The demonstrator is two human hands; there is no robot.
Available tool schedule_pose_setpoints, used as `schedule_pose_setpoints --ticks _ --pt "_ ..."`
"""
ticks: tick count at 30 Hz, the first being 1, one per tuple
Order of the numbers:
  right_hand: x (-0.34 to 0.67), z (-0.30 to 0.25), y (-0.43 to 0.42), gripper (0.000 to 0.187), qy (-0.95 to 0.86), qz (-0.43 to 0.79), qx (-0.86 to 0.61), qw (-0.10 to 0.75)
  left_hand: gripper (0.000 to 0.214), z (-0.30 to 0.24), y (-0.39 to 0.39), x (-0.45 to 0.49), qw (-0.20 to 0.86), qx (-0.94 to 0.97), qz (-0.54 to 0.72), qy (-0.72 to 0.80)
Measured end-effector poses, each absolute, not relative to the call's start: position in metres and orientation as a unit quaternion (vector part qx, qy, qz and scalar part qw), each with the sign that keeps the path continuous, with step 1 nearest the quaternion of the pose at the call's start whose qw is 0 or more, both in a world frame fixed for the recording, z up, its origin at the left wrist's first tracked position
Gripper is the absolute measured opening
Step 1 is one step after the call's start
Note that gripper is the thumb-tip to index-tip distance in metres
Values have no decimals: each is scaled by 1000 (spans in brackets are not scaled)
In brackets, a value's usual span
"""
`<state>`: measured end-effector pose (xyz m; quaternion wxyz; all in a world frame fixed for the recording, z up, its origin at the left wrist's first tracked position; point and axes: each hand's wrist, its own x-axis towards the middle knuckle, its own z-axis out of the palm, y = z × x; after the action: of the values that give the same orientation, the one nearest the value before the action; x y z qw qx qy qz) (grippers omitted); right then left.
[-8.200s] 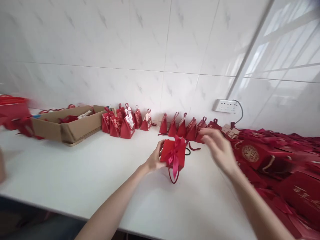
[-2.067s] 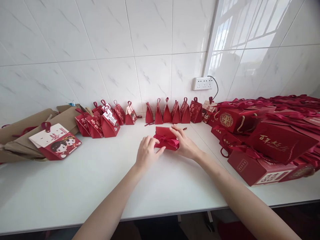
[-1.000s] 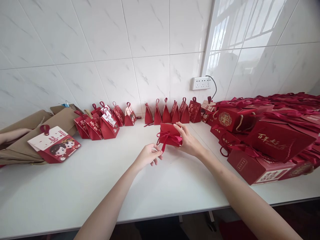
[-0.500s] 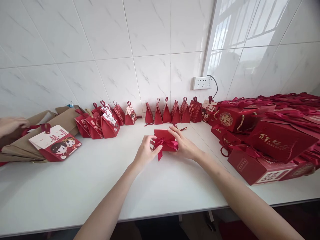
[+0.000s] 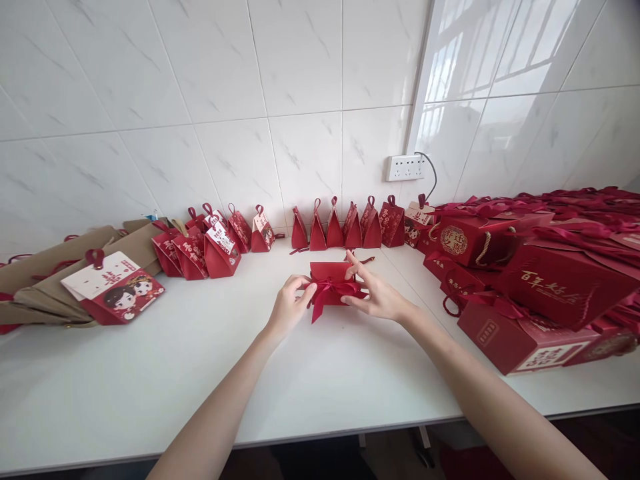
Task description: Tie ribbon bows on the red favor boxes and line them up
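Observation:
A small red gift box with a crimson ribbon bow on its front rests on the white table in front of me. My left hand is closed at the box's left end, thumb and fingertips pinching the left loop of the bow. Around the right end is my right hand, its thumb low at the ribbon and a finger on the box's upper right corner. The other fingers of that hand partly hide the box's side.
Small triangular red boxes line the tiled wall. On the right lies a heap of red boxes with ribbons. Brown paper bags and a box with cartoon faces lie on the left. A power socket is on the wall.
My right hand's thumb has come round to the front of the ribbon, and its fingers have shifted on the box. Another person's hand at the far left has gone from view.

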<state>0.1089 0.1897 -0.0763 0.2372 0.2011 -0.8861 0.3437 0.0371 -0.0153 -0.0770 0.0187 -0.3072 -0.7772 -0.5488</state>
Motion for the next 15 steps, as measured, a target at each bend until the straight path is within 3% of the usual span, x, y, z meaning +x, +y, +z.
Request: schedule_pose_setpoints --ticks 2,11,12,15 --pt "109 -74 189 14 -875 381 192 229 25 -77 -15 38 20 -306 -546 -780" --pt "100 -74 190 25 -814 533 104 205 28 -79 -16 36 0 -320 -570 -757" --pt "100 -75 191 31 -810 541 120 190 36 -81 -17 35 -3 -331 -571 -751" --pt "102 -76 192 96 -833 503 181 140 98 -88 -19 31 12 -383 -518 -765"
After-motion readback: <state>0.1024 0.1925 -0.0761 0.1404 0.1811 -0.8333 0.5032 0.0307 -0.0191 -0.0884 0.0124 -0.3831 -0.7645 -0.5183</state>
